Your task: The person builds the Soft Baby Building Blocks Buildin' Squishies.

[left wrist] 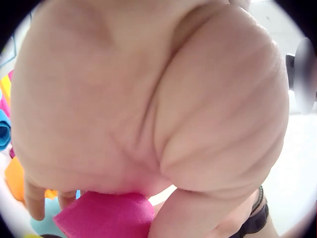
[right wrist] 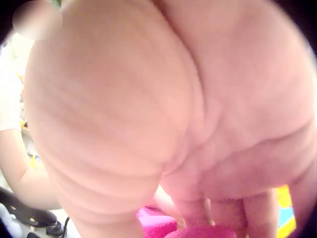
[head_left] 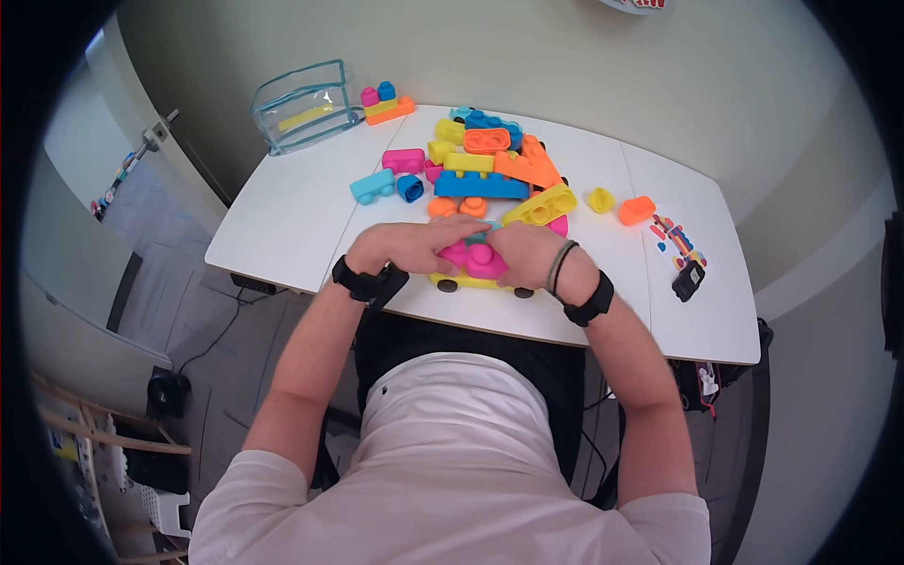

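Note:
Near the table's front edge is a yellow wheeled toy base [head_left: 461, 282] with dark wheels. On it sits a pink building block [head_left: 485, 262] with a rounded stud. My left hand [head_left: 414, 247] grips the pink from the left, thumb nearest me and fingers at the far side. From the right, my right hand [head_left: 529, 252] grips it too, fingers curled over its far side. Between the hands, a teal block [head_left: 488, 229] shows just behind the pink. The left wrist view has pink block [left wrist: 109, 215] between thumb and fingers; palm and fingers mostly hide the pink block [right wrist: 156, 223] in the right wrist view.
Behind the hands lies a pile of blocks, including a long blue block [head_left: 480, 185] and a yellow piece [head_left: 541, 205]. A clear zip bag [head_left: 306, 108] stands back left beside a small stack [head_left: 388, 105]. A black device [head_left: 688, 280] lies at the right.

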`<action>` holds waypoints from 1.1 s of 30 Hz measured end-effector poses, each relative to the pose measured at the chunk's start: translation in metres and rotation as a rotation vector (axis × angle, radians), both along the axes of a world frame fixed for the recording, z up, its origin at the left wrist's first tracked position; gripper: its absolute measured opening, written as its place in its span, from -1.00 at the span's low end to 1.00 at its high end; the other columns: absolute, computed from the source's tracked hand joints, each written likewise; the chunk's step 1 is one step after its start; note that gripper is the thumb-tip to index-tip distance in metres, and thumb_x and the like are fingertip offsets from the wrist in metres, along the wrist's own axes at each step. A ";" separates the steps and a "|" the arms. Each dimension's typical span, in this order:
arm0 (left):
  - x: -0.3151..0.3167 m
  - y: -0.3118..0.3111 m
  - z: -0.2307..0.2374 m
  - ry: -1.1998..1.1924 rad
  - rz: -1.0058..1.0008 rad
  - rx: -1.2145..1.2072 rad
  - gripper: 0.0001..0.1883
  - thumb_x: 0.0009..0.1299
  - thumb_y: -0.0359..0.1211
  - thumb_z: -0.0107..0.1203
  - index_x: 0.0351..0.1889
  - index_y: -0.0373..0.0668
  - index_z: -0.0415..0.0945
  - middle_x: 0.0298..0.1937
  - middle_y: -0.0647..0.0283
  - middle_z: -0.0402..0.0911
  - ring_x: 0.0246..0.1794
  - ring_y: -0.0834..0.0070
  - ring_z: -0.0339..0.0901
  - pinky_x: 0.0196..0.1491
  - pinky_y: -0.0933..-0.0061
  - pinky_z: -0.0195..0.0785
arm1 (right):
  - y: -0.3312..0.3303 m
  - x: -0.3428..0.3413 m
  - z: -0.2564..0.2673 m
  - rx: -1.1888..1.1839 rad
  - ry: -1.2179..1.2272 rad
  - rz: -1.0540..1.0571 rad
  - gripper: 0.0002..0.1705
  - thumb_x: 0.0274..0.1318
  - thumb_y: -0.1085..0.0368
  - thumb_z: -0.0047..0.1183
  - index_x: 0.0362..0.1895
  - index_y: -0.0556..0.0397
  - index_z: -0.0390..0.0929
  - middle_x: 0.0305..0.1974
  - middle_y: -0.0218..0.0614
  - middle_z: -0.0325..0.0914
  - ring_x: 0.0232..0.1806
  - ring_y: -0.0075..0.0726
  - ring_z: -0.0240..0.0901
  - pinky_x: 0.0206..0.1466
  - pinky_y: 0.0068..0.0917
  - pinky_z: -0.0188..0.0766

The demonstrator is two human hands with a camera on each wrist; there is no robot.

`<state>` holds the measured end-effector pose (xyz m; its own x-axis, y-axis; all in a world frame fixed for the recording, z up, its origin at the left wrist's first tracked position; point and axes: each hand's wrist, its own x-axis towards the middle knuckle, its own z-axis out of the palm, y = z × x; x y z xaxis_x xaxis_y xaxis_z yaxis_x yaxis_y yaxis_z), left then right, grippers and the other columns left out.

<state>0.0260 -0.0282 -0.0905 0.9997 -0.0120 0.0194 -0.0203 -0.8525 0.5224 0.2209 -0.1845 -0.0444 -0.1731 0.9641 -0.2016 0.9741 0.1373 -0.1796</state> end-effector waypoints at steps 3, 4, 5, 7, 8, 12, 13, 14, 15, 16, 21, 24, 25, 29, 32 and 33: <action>-0.005 -0.007 0.016 0.163 0.145 -0.034 -0.06 0.38 -0.45 0.37 0.70 -0.12 0.10 0.44 -0.05 0.42 0.52 -0.01 0.29 0.50 0.16 0.24 | 0.001 -0.005 -0.003 -0.058 -0.038 -0.049 -0.48 0.08 0.19 0.46 0.04 0.22 0.59 -0.15 0.08 0.74 -0.05 0.18 0.73 0.05 -0.03 0.65; -0.005 -0.007 0.019 0.161 0.146 -0.031 -0.06 0.38 -0.45 0.37 0.70 -0.12 0.10 0.44 -0.05 0.42 0.52 -0.01 0.29 0.50 0.16 0.24 | 0.003 -0.007 -0.005 -0.055 -0.039 -0.049 -0.48 0.08 0.19 0.46 0.04 0.22 0.59 -0.15 0.08 0.74 -0.05 0.18 0.73 0.05 -0.03 0.65; -0.006 -0.007 0.021 0.241 0.221 0.011 -0.10 0.36 -0.43 0.38 0.66 -0.10 0.18 0.37 -0.05 0.45 0.45 -0.02 0.33 0.46 0.14 0.27 | 0.003 -0.009 -0.008 -0.024 -0.064 -0.054 -0.45 0.12 0.18 0.45 0.07 0.22 0.54 -0.15 0.07 0.74 -0.03 0.16 0.73 0.05 -0.03 0.66; -0.008 -0.008 0.020 0.323 0.300 0.051 -0.15 0.33 -0.41 0.39 0.61 -0.08 0.27 0.29 -0.05 0.47 0.39 -0.03 0.38 0.42 0.12 0.30 | 0.003 -0.017 -0.018 0.004 -0.087 -0.054 -0.42 0.16 0.17 0.44 0.11 0.23 0.49 -0.14 0.06 0.74 -0.02 0.15 0.73 0.05 -0.03 0.66; -0.008 -0.009 0.017 0.326 0.322 0.086 -0.20 0.32 -0.41 0.39 0.55 -0.07 0.34 0.26 -0.04 0.48 0.37 -0.04 0.40 0.40 0.10 0.31 | 0.003 -0.022 -0.023 0.040 -0.087 -0.064 -0.41 0.17 0.16 0.43 0.12 0.24 0.46 -0.11 0.06 0.72 0.00 0.16 0.72 0.05 -0.03 0.66; -0.007 -0.012 0.015 0.327 0.353 0.157 -0.30 0.30 -0.37 0.40 0.44 -0.11 0.45 0.19 -0.04 0.50 0.30 -0.08 0.44 0.34 0.07 0.36 | 0.004 -0.026 -0.031 0.105 -0.058 -0.077 -0.42 0.20 0.17 0.41 0.12 0.25 0.44 -0.02 0.08 0.68 0.03 0.20 0.70 0.05 -0.02 0.66; -0.007 -0.015 0.017 0.329 0.351 0.156 -0.30 0.30 -0.37 0.40 0.44 -0.11 0.45 0.19 -0.04 0.50 0.30 -0.08 0.44 0.34 0.07 0.36 | 0.005 -0.025 -0.033 0.104 -0.056 -0.079 -0.42 0.20 0.17 0.41 0.12 0.25 0.44 -0.02 0.08 0.68 0.03 0.20 0.70 0.05 -0.02 0.66; -0.006 -0.019 0.021 0.343 0.362 0.176 -0.31 0.30 -0.37 0.40 0.43 -0.12 0.45 0.19 -0.06 0.50 0.30 -0.09 0.44 0.34 0.07 0.36 | 0.006 -0.023 -0.035 0.104 -0.042 -0.075 -0.43 0.21 0.17 0.41 0.12 0.24 0.44 0.00 0.08 0.67 0.03 0.20 0.70 0.05 -0.02 0.65; -0.004 -0.021 0.022 0.356 0.373 0.195 -0.31 0.30 -0.36 0.40 0.43 -0.13 0.45 0.19 -0.07 0.50 0.30 -0.09 0.44 0.33 0.07 0.37 | 0.007 -0.020 -0.036 0.105 -0.030 -0.070 -0.43 0.22 0.16 0.41 0.12 0.24 0.44 0.03 0.09 0.65 0.04 0.21 0.69 0.06 -0.02 0.65; -0.004 -0.020 0.021 0.356 0.369 0.193 -0.31 0.30 -0.36 0.40 0.43 -0.13 0.45 0.19 -0.07 0.50 0.30 -0.09 0.44 0.33 0.07 0.37 | 0.007 -0.020 -0.037 0.103 -0.029 -0.073 -0.43 0.22 0.16 0.41 0.12 0.24 0.44 0.03 0.09 0.65 0.04 0.21 0.69 0.06 -0.02 0.65; -0.003 -0.022 0.030 0.395 0.368 0.196 -0.34 0.28 -0.36 0.41 0.38 -0.17 0.47 0.20 -0.08 0.51 0.30 -0.09 0.45 0.34 0.06 0.37 | 0.003 -0.033 -0.034 0.156 0.027 -0.150 -0.36 0.26 0.10 0.38 0.20 0.20 0.37 0.03 0.09 0.64 0.07 0.21 0.67 0.06 -0.01 0.63; -0.004 -0.013 0.019 0.385 0.353 0.215 -0.36 0.28 -0.36 0.41 0.35 -0.18 0.48 0.21 -0.08 0.51 0.30 -0.08 0.45 0.33 0.06 0.37 | 0.004 -0.039 -0.044 0.279 -0.013 -0.132 -0.30 0.27 0.08 0.37 0.27 0.18 0.32 0.02 0.09 0.64 0.06 0.21 0.67 0.06 -0.01 0.63; -0.004 -0.012 0.020 0.383 0.349 0.218 -0.36 0.28 -0.36 0.41 0.35 -0.18 0.48 0.21 -0.08 0.51 0.30 -0.08 0.45 0.33 0.06 0.37 | 0.005 -0.038 -0.047 0.281 -0.015 -0.136 -0.30 0.27 0.08 0.37 0.27 0.18 0.32 0.02 0.09 0.64 0.06 0.21 0.67 0.06 -0.01 0.63; -0.003 -0.011 0.024 0.393 0.345 0.200 -0.35 0.28 -0.35 0.42 0.35 -0.16 0.48 0.21 -0.07 0.51 0.31 -0.07 0.46 0.34 0.06 0.37 | 0.010 -0.032 -0.043 0.241 -0.009 -0.091 -0.21 0.22 0.06 0.42 0.36 0.14 0.31 0.04 0.06 0.65 0.05 0.18 0.68 0.05 -0.02 0.63; -0.003 -0.014 0.021 0.402 0.353 0.188 -0.34 0.27 -0.35 0.43 0.36 -0.15 0.48 0.21 -0.05 0.51 0.31 -0.07 0.46 0.34 0.05 0.37 | 0.016 -0.018 -0.034 0.143 0.022 -0.044 -0.17 0.17 0.05 0.46 0.39 0.07 0.34 0.06 0.02 0.66 0.05 0.15 0.69 0.04 0.00 0.63; -0.002 -0.015 0.021 0.397 0.361 0.181 -0.33 0.27 -0.35 0.44 0.36 -0.14 0.48 0.21 -0.04 0.51 0.31 -0.06 0.46 0.34 0.05 0.37 | 0.018 -0.015 -0.031 0.113 0.049 -0.023 -0.15 0.13 0.04 0.48 0.40 0.03 0.36 0.06 -0.01 0.68 0.06 0.14 0.69 0.04 0.01 0.63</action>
<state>0.0236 -0.0428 -0.0696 0.8711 0.3641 -0.3295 0.4575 -0.8455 0.2752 0.2061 -0.1667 -0.0751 -0.1578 0.9840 -0.0832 0.9676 0.1372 -0.2118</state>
